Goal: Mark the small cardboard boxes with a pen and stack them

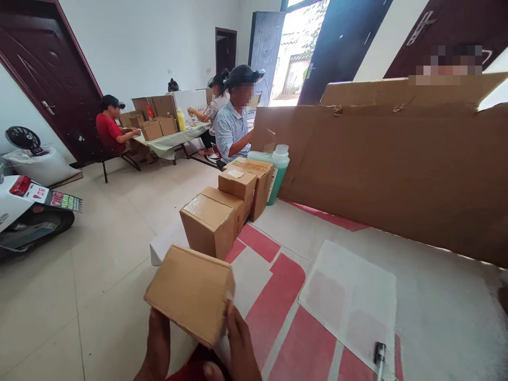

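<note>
At bottom edge, 2 hands cut off, left hand (159, 338) and right hand (240, 338) gripping cardboard box (190, 291)

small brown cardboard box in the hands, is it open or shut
Shut, as far as the view shows: the small brown cardboard box held between the left hand and right hand shows flat, closed faces with no raised flaps.

Matt brown cardboard box (190, 291), smooth white paper sheet (351, 299), glossy tiled floor (99, 254)
</note>
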A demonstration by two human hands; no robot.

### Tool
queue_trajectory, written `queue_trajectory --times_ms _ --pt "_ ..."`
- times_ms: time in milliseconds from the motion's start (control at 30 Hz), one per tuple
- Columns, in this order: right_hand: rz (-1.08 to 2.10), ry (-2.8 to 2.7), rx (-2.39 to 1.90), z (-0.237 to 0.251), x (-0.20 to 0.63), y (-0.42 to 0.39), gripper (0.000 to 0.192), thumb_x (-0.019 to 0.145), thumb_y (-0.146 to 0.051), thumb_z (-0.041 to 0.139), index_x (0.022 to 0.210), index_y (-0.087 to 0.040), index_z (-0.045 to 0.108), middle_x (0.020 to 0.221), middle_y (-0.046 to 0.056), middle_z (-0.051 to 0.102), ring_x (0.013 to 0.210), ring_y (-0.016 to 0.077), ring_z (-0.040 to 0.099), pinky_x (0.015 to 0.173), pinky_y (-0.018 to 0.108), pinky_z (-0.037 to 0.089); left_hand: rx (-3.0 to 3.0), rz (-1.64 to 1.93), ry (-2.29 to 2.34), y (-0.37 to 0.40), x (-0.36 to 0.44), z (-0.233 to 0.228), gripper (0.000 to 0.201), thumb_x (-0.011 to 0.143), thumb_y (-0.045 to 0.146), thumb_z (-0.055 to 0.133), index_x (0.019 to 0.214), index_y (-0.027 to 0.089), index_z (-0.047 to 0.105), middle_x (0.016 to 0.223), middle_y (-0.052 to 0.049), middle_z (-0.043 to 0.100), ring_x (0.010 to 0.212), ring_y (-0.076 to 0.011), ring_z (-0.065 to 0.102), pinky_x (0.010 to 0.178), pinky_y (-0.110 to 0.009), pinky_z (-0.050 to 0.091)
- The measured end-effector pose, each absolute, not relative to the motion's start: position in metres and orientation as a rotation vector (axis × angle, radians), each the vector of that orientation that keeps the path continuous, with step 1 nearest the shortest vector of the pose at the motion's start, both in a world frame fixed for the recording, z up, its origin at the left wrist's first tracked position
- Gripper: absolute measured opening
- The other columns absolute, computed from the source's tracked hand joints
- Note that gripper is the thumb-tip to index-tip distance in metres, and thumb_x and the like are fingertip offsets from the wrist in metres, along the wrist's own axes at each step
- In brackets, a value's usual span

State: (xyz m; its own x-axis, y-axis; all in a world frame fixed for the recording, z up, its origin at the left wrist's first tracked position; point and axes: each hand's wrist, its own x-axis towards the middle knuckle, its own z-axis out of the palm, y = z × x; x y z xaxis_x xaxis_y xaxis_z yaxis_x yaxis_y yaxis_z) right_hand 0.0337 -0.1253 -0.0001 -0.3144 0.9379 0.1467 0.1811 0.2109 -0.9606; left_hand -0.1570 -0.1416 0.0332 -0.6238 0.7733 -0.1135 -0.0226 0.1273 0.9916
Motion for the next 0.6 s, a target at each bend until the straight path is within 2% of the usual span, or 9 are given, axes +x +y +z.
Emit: queue_trajectory --times_ms 100,200,300,500,600 --pt "1.085 -1.839 -0.901 0.019 -0.013 -0.097 0.087 0.098 -0.045 0.058 0.166 -0.035 0.007 0.171 0.01 0.024 0.155 0.0356 0.031 0.119 0.053 0.042 0.576 1.888 1.696 -0.098 -0.195 0.046 0.084 0.085 0.087 0.039 0.14 0.026 0.059 0.139 -0.008 0.068 0.151 -0.0298 0.04 0.127 -0.047 0.027" --pt "1.024 -1.856 -0.931 0.033 -0.039 -0.076 0.083 0.1 -0.033 0.056 0.167 -0.032 0.006 0.169 0.012 0.027 0.155 0.0308 0.032 0.121 0.048 0.04 0.559 2.061 1.582 -0.051 -0.22 0.046 0.086 0.072 0.092 0.052 0.118 0.021 0.068 0.122 -0.01 0.074 0.135 -0.0331 0.054 0.118 -0.048 0.038" --pt "1.0 -1.857 -0.928 0.033 -0.046 -0.067 0.08 0.101 -0.027 0.053 0.167 -0.03 0.008 0.169 0.011 0.026 0.156 0.0288 0.028 0.123 0.047 0.037 0.541 2.102 1.573 -0.023 -0.232 0.035 0.082 0.064 0.093 0.058 0.101 0.021 0.068 0.105 -0.007 0.075 0.117 -0.0322 0.062 0.104 -0.047 0.047" --pt "1.061 -1.848 -0.94 0.024 -0.05 -0.069 0.091 0.094 -0.019 0.057 0.167 -0.025 0.003 0.171 0.015 0.018 0.158 0.0327 0.023 0.124 0.052 0.033 0.678 2.131 1.663 -0.02 -0.244 0.028 0.065 0.074 0.083 0.061 0.093 0.021 0.066 0.091 -0.002 0.07 0.095 -0.0248 0.063 0.088 -0.039 0.053" --pt "1.119 -1.863 -0.933 0.025 -0.052 -0.073 0.099 0.087 -0.012 0.06 0.167 -0.024 0.003 0.172 0.014 0.018 0.159 0.0319 0.021 0.125 0.05 0.032 0.798 2.104 1.778 -0.025 -0.248 0.038 0.049 0.077 0.067 0.074 0.085 0.019 0.066 0.084 -0.001 0.067 0.089 -0.0233 0.062 0.085 -0.038 0.054"
